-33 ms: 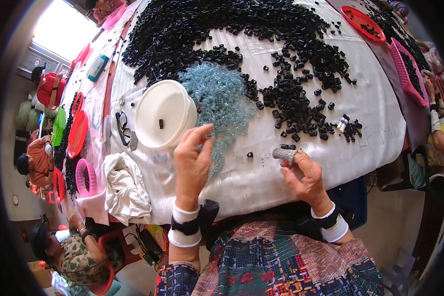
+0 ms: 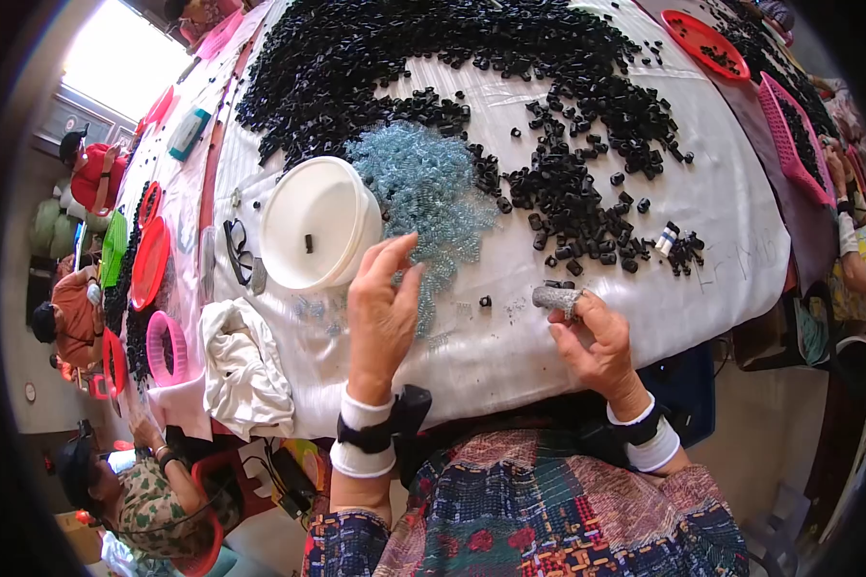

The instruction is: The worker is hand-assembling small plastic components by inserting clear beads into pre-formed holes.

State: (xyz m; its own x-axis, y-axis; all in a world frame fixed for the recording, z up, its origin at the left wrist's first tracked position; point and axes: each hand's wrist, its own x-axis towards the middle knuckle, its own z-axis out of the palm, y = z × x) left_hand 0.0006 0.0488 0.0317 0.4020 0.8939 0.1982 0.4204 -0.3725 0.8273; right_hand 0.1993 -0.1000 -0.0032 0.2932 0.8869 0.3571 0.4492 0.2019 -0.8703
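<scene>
Left hand (image 2: 383, 308) of mine hangs palm down near the white tub (image 2: 298, 202), its fingers bent toward the lower fringe of the heap of pale blue coils (image 2: 419, 178). Thumb and forefinger stand slightly parted; whether something small sits among the curled fingers, I cannot tell. The heap spreads just beyond and to the right of those fingertips, with its far side running up against the great spread of black pieces (image 2: 404, 48).

Out to the right, my right hand (image 2: 601, 351) is half curled over the near part of the table cover (image 2: 510, 365). At its forefinger I have a grey cylinder (image 2: 554, 297), pointing left; I cannot tell whether it is worn on the finger or pinched, nor how tightly the hand is closed. My thumb lies below it. Dark bits (image 2: 563, 285) show just past the cylinder, and one lone black piece (image 2: 485, 301) rests on the cover between my two hands.

Inside the tub a single black piece lies on the bottom. Left of the tub are dark-framed glasses (image 2: 237, 248), and nearer me a crumpled white cloth (image 2: 245, 370). Among the black pieces on the right lies a whitish cylinder with a blue band (image 2: 667, 238). Off to my left sits a person in a camouflage top (image 2: 159, 490).
</scene>
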